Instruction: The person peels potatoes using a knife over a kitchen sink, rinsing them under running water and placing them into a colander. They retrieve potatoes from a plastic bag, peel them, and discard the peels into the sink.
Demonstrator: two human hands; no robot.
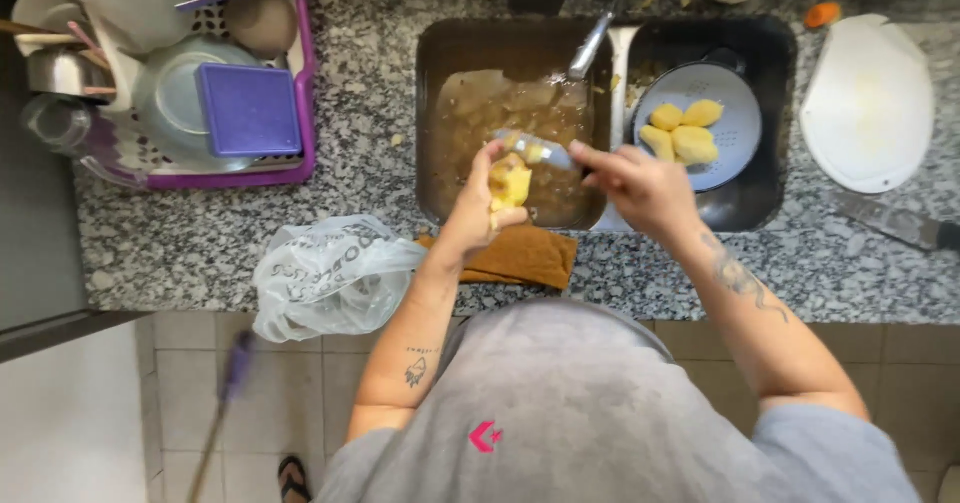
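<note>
Operator: Left hand (480,203) grips a half-peeled potato (510,180), fingers closed round it, above the sink basin (432,113) of peelings. Right hand (640,188)?

Technician: Closed on a knife (545,151), blade touching the potato. Step: peeling, by judgement. Next move calls for turning unpeeled skin toward the blade.

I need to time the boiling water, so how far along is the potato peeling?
Done: several peeled yellow potatoes lie in the white colander in the right basin, and peelings fill the left basin. In hand: the left hand holds a partly peeled potato over the sink while the right hand works a knife on it. Left: whether unpeeled ones remain cannot be told; the plastic bag hides its contents.
</note>
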